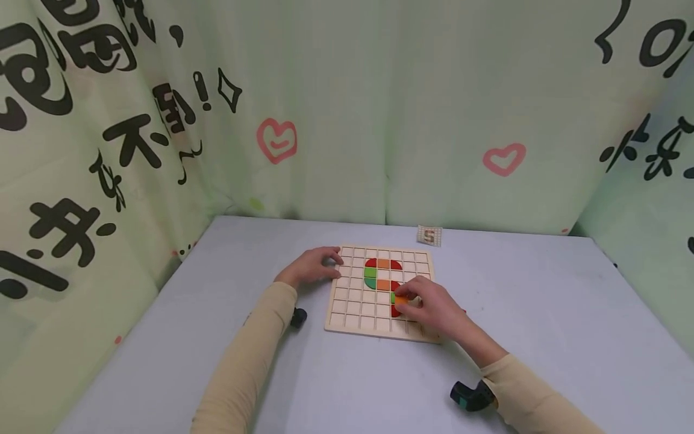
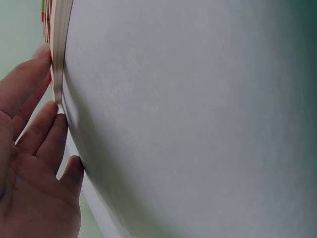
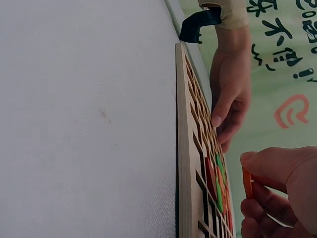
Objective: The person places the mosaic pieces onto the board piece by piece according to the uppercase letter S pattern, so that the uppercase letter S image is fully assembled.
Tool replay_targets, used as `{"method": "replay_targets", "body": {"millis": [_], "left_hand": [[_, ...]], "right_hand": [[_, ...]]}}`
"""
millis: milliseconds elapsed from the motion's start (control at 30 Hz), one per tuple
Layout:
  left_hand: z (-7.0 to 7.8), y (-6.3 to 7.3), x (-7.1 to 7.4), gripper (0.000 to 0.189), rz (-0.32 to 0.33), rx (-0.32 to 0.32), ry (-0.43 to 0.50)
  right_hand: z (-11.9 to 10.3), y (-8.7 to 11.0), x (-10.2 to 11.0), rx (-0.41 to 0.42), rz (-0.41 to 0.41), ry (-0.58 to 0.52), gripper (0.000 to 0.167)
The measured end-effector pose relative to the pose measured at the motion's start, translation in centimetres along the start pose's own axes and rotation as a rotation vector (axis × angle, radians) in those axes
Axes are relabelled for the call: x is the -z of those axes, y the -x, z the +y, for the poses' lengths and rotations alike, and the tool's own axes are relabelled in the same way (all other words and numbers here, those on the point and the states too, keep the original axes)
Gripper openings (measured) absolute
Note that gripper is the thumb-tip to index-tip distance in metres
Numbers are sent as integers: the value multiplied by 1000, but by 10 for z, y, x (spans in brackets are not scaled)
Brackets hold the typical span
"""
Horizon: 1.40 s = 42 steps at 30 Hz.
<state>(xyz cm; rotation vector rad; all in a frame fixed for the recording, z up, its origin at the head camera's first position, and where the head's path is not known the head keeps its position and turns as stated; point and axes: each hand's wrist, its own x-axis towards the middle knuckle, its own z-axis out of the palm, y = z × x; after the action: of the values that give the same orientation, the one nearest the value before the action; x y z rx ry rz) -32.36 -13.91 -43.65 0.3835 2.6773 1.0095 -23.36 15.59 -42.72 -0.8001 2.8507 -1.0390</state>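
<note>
A wooden grid board (image 1: 352,306) lies on the table with coloured tiles in some of its squares. Its tiles include a green square (image 1: 370,272), a teal rounded piece (image 1: 370,283) and several red rounded and orange square ones. My right hand (image 1: 434,306) pinches a thin orange tile (image 3: 247,182) between thumb and fingers, raised above the board's lower right part. At the board's left edge rests my left hand (image 1: 313,266); in the left wrist view its fingers (image 2: 49,134) are fairly straight, the tips against the side of the board.
A small card (image 1: 429,235) with a blocky 5-like figure lies beyond the board, near the back edge of the white table (image 1: 260,253). Pale green curtains (image 1: 336,120) with black characters and pink hearts hang behind and beside it. Dark camera mounts (image 1: 473,396) are worn at the wrists.
</note>
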Motion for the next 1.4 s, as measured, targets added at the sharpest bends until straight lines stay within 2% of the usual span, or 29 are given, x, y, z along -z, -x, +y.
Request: {"method": "replay_targets", "body": {"millis": [300,567,733,1400], "left_hand": [[2,1,-2,22,3,3,-2],[2,2,-2,21,22,-16,-24],[3,2,0,21,30,-35,-25],[4,6,0,23,15,-28,-15]], "right_hand": [[-9,-4,-15,27,-46,38,19],[-13,-10,-23,113,-46,115,20],[-14,-14,-24,118,-50,125,19],[-13,-14,-27,102,-68,126,16]]}}
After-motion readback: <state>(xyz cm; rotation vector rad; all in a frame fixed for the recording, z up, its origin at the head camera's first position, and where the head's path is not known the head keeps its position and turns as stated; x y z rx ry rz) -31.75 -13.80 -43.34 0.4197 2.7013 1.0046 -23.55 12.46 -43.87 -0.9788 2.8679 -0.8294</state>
